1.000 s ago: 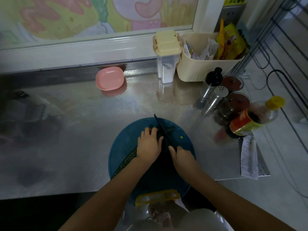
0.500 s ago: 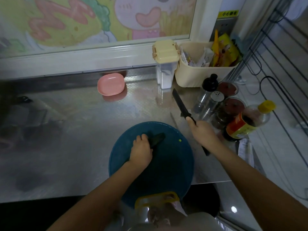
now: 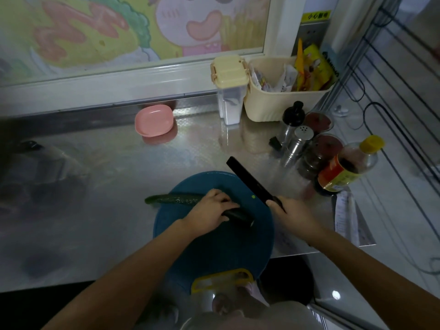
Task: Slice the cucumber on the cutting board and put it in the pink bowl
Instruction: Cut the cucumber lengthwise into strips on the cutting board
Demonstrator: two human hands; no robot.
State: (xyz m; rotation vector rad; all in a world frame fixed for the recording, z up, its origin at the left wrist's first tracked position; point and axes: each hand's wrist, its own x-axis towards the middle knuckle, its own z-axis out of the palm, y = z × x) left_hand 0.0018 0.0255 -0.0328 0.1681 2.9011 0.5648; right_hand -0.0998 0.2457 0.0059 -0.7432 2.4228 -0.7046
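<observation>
The cucumber (image 3: 176, 199) lies across the round blue cutting board (image 3: 214, 248). Its long axis runs side to side and dips a little toward the person at the right. Its tapered end pokes out past the board's left rim over the bench (image 3: 95, 177), and its blunt cut end sits right of the board's middle. The left hand (image 3: 212, 210) is curled over the cucumber just left of that cut end, pinning it down. The right hand (image 3: 294, 216), at the board's right rim, is wrapped round the handle of a dark knife (image 3: 250, 182). The blade points away and leftward over the board's far-right edge and looks lifted clear of the cucumber. The blade is thus roughly crosswise to the cucumber, and the cut end lies between the two hands. I judge the next cut means lowering the blade onto that end, close beside the left fingers. The pink bowl (image 3: 154, 120) stands well beyond the board's far-left side, with no slices visible in it.
</observation>
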